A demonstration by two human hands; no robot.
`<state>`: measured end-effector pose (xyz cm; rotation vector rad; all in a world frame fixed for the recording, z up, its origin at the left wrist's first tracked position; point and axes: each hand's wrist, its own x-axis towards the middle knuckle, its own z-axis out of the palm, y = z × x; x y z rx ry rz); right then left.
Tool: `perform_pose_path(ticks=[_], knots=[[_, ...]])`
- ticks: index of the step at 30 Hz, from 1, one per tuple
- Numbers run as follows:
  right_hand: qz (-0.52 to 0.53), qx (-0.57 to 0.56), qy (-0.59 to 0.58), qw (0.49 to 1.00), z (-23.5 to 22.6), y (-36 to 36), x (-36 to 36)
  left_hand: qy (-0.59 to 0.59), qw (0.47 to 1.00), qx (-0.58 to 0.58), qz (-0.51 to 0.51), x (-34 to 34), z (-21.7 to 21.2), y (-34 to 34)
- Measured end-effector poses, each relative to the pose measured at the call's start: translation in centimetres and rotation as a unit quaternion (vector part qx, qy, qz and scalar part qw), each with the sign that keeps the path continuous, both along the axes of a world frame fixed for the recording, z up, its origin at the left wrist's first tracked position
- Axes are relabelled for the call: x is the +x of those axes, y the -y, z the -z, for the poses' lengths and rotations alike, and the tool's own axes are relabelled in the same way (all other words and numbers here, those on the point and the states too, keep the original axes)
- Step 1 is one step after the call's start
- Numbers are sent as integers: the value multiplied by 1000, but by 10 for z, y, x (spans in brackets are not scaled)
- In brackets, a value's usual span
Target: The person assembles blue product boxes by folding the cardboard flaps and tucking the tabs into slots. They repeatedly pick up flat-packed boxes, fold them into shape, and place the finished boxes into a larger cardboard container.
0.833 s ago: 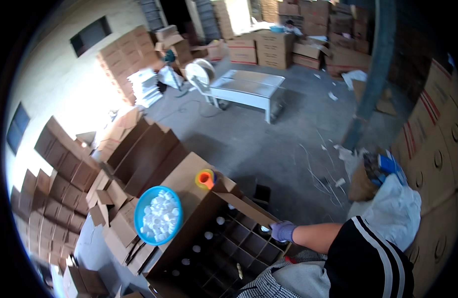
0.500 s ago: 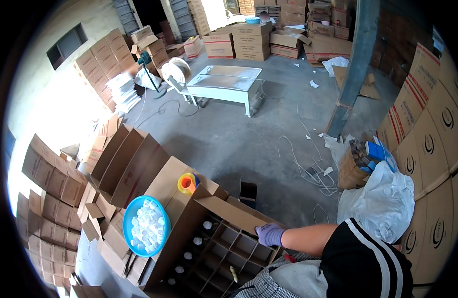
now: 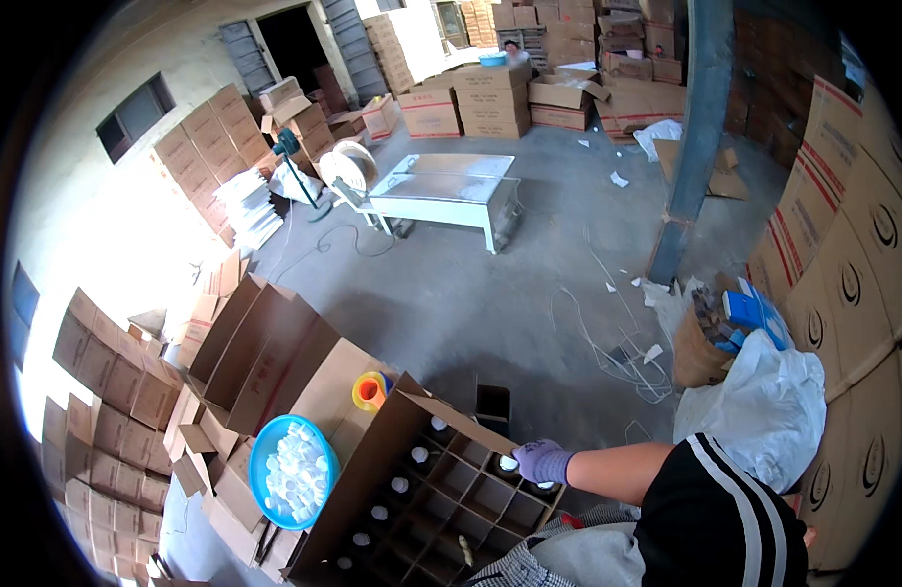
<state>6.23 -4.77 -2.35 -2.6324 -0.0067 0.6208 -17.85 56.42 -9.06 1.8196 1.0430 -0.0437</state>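
Observation:
My right hand (image 3: 542, 461), in a lavender glove, is at the right end of the carton's far flap (image 3: 461, 421), its fingers closed over the edge. The open carton (image 3: 338, 479) is split by cardboard dividers (image 3: 461, 474) into many cells. White-capped bottles (image 3: 400, 484) stand in a row along its left side. More white caps (image 3: 509, 464) show at the far right, beside and below my glove. A small pale object (image 3: 465, 550) lies among the near cells; its kind is unclear. My left hand is not in view.
Left of the carton, a blue basin (image 3: 265, 497) full of white caps and yellow-orange tape rolls (image 3: 371, 390) rest on cardboard. A white plastic bag (image 3: 754, 396) and stacked cartons (image 3: 842, 284) flank my right. Ahead are a white machine table (image 3: 441, 186), a steel post (image 3: 695, 157) and loose cord (image 3: 617, 357).
The far flap has swung outward under my right hand. White caps at the carton's far side now show. The whole view has shifted slightly.

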Motion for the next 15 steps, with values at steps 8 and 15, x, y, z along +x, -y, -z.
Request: perform_pose_path(ticks=[8, 15], knots=[[-58, -7, -2, 998, 11, -1, 15, -5, 1000, -5, -31, 5, 6, 2], [-24, 28, -42, 998, 18, 7, 7, -11, 997, -1, -79, -32, 23, -10]])
